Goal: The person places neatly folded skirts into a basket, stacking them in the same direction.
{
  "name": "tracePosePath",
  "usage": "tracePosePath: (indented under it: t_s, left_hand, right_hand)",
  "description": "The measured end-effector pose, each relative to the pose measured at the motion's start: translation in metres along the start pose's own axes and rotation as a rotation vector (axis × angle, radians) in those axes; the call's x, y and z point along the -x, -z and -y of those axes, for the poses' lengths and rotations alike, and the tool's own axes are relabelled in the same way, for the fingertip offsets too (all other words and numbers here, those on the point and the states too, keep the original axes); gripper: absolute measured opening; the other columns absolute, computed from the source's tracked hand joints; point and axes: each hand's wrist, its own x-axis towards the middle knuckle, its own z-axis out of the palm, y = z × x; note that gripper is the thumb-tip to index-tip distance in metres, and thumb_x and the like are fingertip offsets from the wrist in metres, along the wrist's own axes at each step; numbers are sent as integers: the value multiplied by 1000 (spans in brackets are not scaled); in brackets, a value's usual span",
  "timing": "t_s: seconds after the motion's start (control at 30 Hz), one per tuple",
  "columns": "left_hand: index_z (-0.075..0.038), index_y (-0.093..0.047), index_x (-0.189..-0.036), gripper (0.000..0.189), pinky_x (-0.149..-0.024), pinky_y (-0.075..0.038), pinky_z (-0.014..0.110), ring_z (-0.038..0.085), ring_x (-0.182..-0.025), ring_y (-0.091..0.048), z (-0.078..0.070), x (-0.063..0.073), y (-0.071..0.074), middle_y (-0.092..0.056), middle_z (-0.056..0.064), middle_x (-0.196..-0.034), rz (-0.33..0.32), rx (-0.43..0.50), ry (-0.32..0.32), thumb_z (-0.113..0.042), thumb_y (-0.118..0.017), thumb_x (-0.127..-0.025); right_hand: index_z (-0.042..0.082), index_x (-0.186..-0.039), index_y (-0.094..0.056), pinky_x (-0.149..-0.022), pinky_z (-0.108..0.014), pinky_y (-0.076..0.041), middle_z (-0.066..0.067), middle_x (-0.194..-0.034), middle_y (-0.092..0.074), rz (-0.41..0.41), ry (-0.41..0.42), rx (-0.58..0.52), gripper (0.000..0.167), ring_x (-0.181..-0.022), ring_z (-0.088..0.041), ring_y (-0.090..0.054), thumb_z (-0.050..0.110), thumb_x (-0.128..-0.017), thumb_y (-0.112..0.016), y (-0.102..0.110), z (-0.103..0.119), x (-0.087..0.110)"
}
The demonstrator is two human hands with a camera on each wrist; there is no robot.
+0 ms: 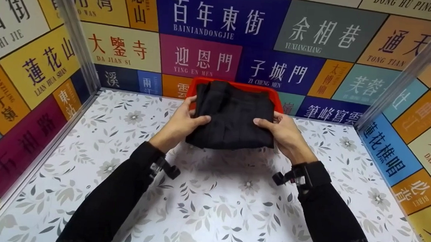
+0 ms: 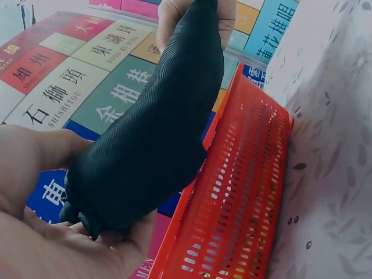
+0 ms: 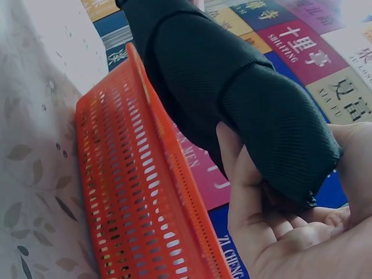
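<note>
A folded black cloth (image 1: 234, 116) is held up in front of a red plastic basket (image 1: 279, 99). My left hand (image 1: 185, 120) grips its left edge, thumb on the near face and fingers behind. On the opposite edge my right hand (image 1: 285, 131) pinches it the same way. Both wrist views show the folded layers as a thick roll between thumb and fingers: the cloth (image 2: 145, 128) beside the left hand (image 2: 75, 232), and the cloth (image 3: 250, 99) beside the right hand (image 3: 285, 215). The slotted basket wall (image 3: 128, 168) stands just past the cloth, which hides most of the basket in the head view.
The table (image 1: 209, 211) has a white cover with grey flowers and leaves. Panels printed with place names (image 1: 219, 15) enclose it at the back and both sides, with clear corner strips (image 1: 404, 81). The basket stands at the back panel.
</note>
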Motion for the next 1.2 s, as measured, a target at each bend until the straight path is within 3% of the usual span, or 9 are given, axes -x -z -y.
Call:
tracePosePath:
  t_s: [0.23,0.5,0.73,0.97,1.2]
  left_hand:
    - [-19,-33,-183,92,-116,-64,52,42,-138,-74,-3,-18,-4,-68,28,-163,-23,14,-27,0,-79,-105]
    - [-21,-33,-183,93,-114,-65,51,38,-133,-74,-3,-36,-7,-66,28,-161,-31,38,-23,2,-74,-103]
    - [-18,-33,-183,91,-108,-66,46,36,-130,-75,-2,-49,-8,-68,29,-158,-48,17,-39,4,-69,-102]
    - [-16,-34,-183,90,-116,-64,56,45,-140,-71,0,-61,-13,-65,32,-161,-69,-2,-61,10,-67,-103]
    - [-13,-37,-181,89,-119,-63,57,45,-145,-68,2,-70,-17,-63,32,-162,-92,12,-79,17,-65,-102]
  right_hand:
    - [-2,-154,-65,-86,-28,-72,-4,-120,-83,-15,-33,-13,52,-96,-13,-86,8,-106,-83,4,-3,-20]
    - [-2,-164,-48,-95,-31,-72,-12,-142,-66,21,-95,-49,63,-111,-18,-80,-2,-105,-68,7,-1,-38]
    - [-2,-165,-42,-100,-30,-70,-13,-150,-58,28,-63,-52,67,-124,-24,-71,-7,-101,-61,7,3,-46]
    - [-6,-165,-46,-94,-27,-70,-18,-153,-62,-16,-9,-2,65,-115,-20,-76,-7,-103,-64,6,1,-55]
    - [-5,-170,-43,-94,-26,-70,-27,-165,-60,-56,-13,56,64,-114,-20,-77,-5,-109,-62,4,-1,-62]
